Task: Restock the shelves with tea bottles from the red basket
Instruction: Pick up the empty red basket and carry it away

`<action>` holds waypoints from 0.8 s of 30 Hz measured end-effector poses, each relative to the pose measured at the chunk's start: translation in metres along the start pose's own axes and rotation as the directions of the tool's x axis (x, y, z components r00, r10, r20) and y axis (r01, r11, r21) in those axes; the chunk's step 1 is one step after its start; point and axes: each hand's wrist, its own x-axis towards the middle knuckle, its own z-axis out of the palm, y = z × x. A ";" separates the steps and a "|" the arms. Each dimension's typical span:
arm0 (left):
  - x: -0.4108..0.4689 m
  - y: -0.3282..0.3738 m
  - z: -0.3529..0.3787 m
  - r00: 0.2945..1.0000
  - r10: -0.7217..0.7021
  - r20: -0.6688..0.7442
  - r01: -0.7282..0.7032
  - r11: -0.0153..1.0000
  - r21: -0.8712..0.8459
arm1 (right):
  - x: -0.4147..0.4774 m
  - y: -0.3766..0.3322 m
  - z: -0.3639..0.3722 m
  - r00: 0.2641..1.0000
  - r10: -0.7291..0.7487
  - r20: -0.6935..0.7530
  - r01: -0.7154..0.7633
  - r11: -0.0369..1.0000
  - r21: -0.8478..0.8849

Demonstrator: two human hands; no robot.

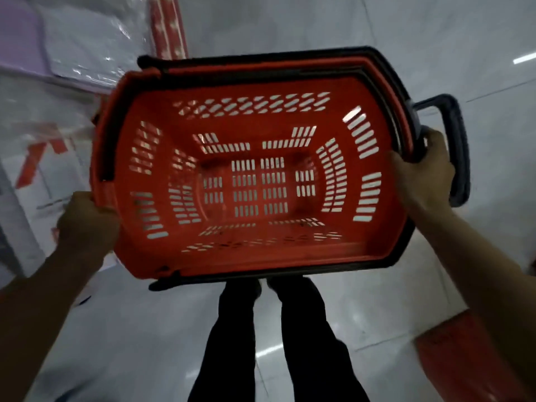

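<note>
Tiled floor (319, 24); left hand (87, 224), right hand (423, 169) grip basket (246, 85).

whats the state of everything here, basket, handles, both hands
red basket: empty, no bottles inside, held up in both hands
left hand: grips the basket's left rim
right hand: grips the basket's right end, beside the pull handle
carry handles: folded down along the rim
pull handle: sticks out past the right end, not held
</note>
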 end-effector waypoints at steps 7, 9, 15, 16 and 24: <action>0.024 0.020 0.095 0.996 -0.015 -0.093 0.016 1.000 0.008 | 0.057 0.067 0.098 0.999 -0.048 -0.020 0.047 0.997 -0.052; 0.018 0.020 0.102 0.994 0.005 -0.108 -0.003 1.000 0.016 | 0.060 0.081 0.097 0.999 -0.032 -0.007 0.032 0.998 -0.052; -0.003 0.036 0.099 0.998 0.031 -0.057 -0.034 0.998 -0.060 | 0.054 0.096 0.070 0.994 0.069 0.084 -0.061 0.994 -0.094; -0.006 0.041 0.102 0.998 0.026 -0.050 -0.030 0.997 -0.071 | 0.057 0.100 0.068 0.994 0.076 0.077 -0.069 0.993 -0.097; -0.017 0.026 0.116 0.973 0.079 0.219 -0.091 0.995 0.046 | 0.080 0.067 0.057 0.989 0.108 0.102 -0.069 0.943 -0.325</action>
